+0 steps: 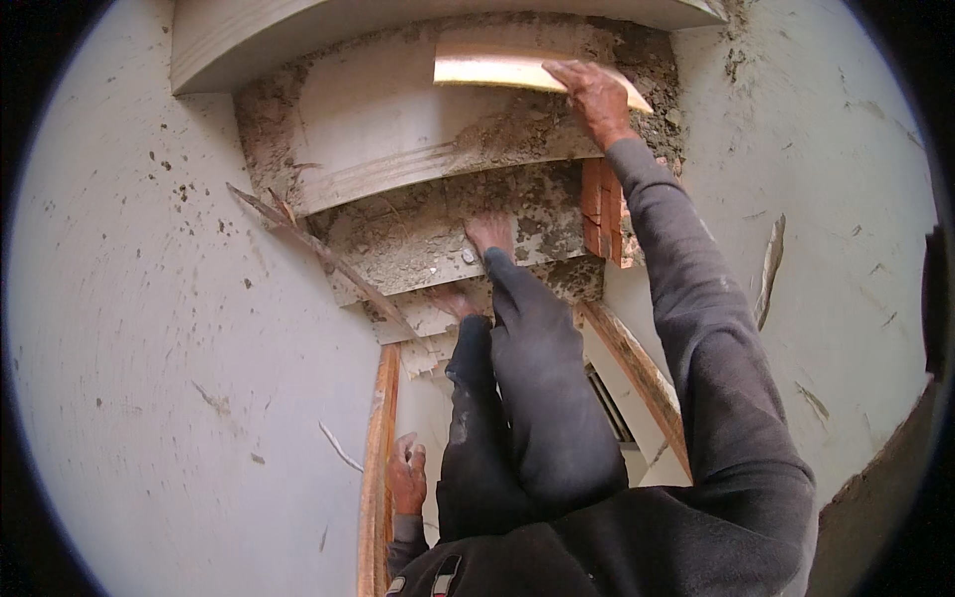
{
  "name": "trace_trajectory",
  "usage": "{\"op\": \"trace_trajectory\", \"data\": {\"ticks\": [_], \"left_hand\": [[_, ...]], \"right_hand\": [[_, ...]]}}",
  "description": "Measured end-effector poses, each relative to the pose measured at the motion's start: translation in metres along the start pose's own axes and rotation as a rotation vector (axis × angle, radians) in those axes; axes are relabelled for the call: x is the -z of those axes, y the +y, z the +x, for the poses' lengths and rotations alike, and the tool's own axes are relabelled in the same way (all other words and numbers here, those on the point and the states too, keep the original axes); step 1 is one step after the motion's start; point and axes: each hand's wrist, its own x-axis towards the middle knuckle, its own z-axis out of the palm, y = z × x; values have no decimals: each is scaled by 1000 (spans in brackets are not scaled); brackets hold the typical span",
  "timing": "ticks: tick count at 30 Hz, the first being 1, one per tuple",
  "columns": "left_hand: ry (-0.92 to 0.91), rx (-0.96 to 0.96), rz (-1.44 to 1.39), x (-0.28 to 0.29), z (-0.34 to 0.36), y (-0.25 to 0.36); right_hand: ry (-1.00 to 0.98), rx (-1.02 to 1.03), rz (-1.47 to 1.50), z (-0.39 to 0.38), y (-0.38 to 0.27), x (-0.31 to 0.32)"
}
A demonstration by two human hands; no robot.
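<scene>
From my head view, my right hand (597, 98) lies flat on one pale board (517, 70) at twelve o'clock, fingers spread, pressing rather than gripping. The board's long axis runs nine to three, leftward from my fingers. My left hand (406, 478), at seven o'clock, curls around one wooden rail (378, 468). Rubble-strewn steps (418, 234) lie between.

No packages, labels, signs or screens — none visible.
</scene>
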Motion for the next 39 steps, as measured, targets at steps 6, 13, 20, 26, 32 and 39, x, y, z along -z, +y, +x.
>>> {"op": "trace_trajectory", "data": {"ticks": [6,13,20,26,32,39], "left_hand": [[-69,48,33,9,0,5],[-47,-17,61,26,-1,-3],[-34,22,9,25,5,-10],[-108,1,41,23,14,20],[-96,-40,44,30,19,26],[-198,-30,163,30,32,22]], "right_hand": [[77,-27,162,-43,-65,12],[186,-45,286,-52,-50,51],[217,-822,551,-161,-2,88],[155,-1081,231,-236,35,40],[183,-1042,33,-198,28,9],[73,-974,292,-154,-18,33]]}}
